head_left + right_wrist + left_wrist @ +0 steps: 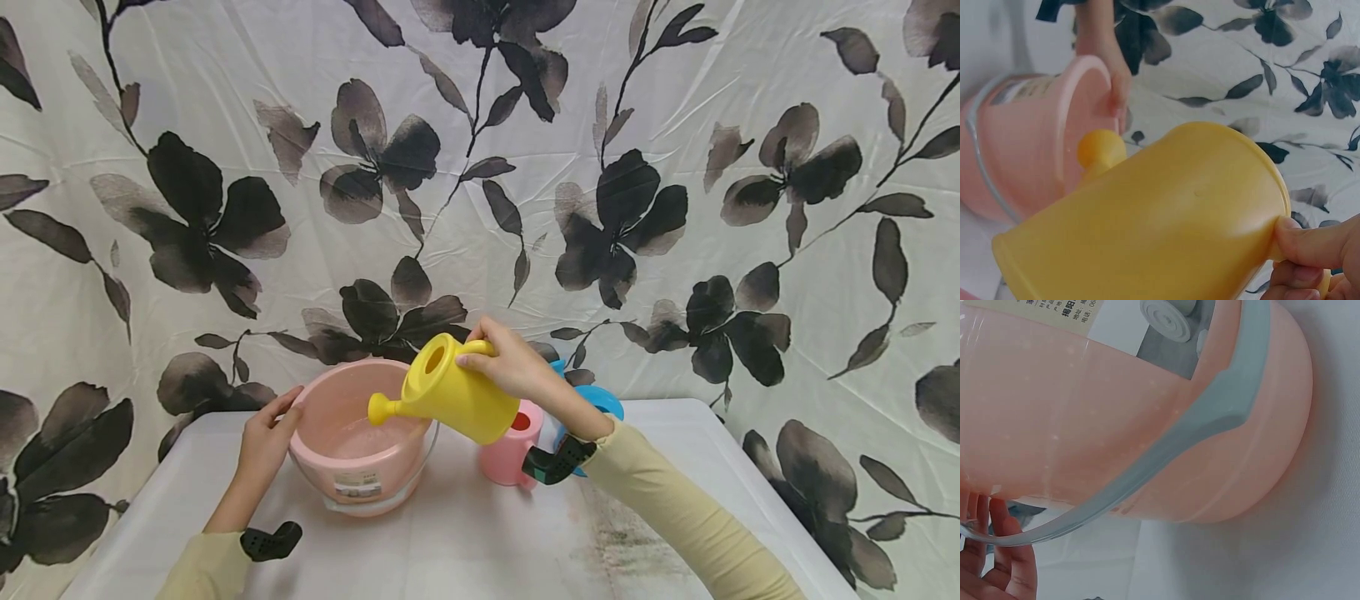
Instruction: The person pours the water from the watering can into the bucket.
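Observation:
A pink bucket (352, 471) with a grey handle (1147, 459) stands upright on the table, a label on its front wall. My left hand (266, 433) holds the bucket's left rim; its fingers (1019, 562) lie along the outer wall in the left wrist view. My right hand (510, 358) grips the handle of a yellow watering can (468, 400), thumb on top. The can hangs tilted in the air, and its rounded spout head (1102, 149) reaches over the bucket's opening. No water shows coming from the spout.
A pink watering can (506, 458) stands right of the bucket, below the raised yellow one. Behind my right forearm is a blue item (600, 400), partly hidden. A floral cloth (480, 208) hangs behind the white table (480, 550), whose surface has a dark smudge at right.

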Available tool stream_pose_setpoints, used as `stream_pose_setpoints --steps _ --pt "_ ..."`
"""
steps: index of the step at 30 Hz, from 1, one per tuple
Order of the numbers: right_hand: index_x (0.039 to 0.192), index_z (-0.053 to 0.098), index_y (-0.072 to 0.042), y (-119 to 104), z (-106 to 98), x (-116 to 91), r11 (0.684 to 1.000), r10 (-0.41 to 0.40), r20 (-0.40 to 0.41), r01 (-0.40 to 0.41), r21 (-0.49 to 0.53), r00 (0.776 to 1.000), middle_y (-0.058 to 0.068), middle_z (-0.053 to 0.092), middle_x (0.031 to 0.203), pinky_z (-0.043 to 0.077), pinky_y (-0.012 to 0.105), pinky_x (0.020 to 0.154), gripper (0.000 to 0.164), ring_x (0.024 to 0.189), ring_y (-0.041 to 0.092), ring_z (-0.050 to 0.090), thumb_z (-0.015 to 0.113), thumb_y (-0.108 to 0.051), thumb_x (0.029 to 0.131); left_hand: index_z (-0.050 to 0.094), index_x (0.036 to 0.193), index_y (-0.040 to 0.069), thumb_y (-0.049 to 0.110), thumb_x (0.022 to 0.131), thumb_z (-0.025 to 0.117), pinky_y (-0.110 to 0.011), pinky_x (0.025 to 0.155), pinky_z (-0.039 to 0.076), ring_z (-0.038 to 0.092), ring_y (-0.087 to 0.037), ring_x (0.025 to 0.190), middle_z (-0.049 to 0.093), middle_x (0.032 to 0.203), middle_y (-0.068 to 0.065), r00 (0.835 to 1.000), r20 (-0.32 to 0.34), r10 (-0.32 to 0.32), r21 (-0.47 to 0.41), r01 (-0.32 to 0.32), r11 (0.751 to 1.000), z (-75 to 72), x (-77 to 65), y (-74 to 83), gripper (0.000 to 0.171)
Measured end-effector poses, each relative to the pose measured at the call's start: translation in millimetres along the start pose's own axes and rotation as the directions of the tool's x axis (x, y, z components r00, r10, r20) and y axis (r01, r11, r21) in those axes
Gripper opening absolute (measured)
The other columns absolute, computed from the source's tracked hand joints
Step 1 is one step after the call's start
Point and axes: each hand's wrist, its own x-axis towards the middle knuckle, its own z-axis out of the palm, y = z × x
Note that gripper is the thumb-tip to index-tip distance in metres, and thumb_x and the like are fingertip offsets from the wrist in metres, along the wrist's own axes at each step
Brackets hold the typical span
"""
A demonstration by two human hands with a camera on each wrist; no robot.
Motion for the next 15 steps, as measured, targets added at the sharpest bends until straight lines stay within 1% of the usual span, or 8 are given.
stream_pose_setpoints --steps 2,5,11,15 --pt "0.098 0.053 -0.004 0.0 0.4 -0.1 1.000 -0.003 -0.004 0.003 -0.010 1.000 0.008 0.053 0.085 0.044 0.024 0.066 0.018 0.075 0.020 0.052 0.065 -0.015 0.091 0.046 0.142 0.008 0.033 0.101 0.042 0.000 0.069 0.038 0.044 0.008 0.091 0.052 0.137 -0.020 1.000 0.003 -0.007 -0.003 0.007 1.000 -0.2 -0.2 -0.1 0.049" --pt "0.098 0.053 -0.004 -0.3 0.6 -0.4 1.000 -0.002 -0.005 0.002 -0.017 1.000 0.008 0.053 0.085 0.044 0.024 0.066 0.018 0.075 0.020 0.052 0.065 -0.015 0.091 0.046 0.143 0.008 0.033 0.101 0.042 0.000 0.069 0.038 0.041 0.015 0.086 0.052 0.137 -0.021 1.000 0.008 -0.011 -0.010 0.011 1.000 -0.5 -0.3 -0.1 0.049" --pt "0.098 0.053 -0.005 0.1 1.3 0.4 1.000 -0.002 -0.004 0.002 -0.028 1.000 0.008 0.053 0.086 0.044 0.024 0.066 0.018 0.076 0.020 0.052 0.065 -0.016 0.091 0.046 0.142 0.009 0.033 0.101 0.041 -0.001 0.068 0.039 0.041 0.016 0.083 0.052 0.137 -0.020 1.000 0.008 -0.017 -0.010 0.017 1.000 -0.7 -0.3 0.8 0.049" --pt "0.099 0.053 -0.005 0.6 1.7 0.9 0.999 -0.003 -0.001 0.003 -0.033 1.000 0.009 0.054 0.086 0.044 0.024 0.066 0.018 0.076 0.019 0.053 0.064 -0.016 0.092 0.047 0.142 0.009 0.033 0.101 0.041 -0.001 0.068 0.039 0.043 0.012 0.085 0.052 0.136 -0.020 1.000 0.004 -0.018 -0.007 0.018 1.000 -0.3 0.1 0.4 0.048"
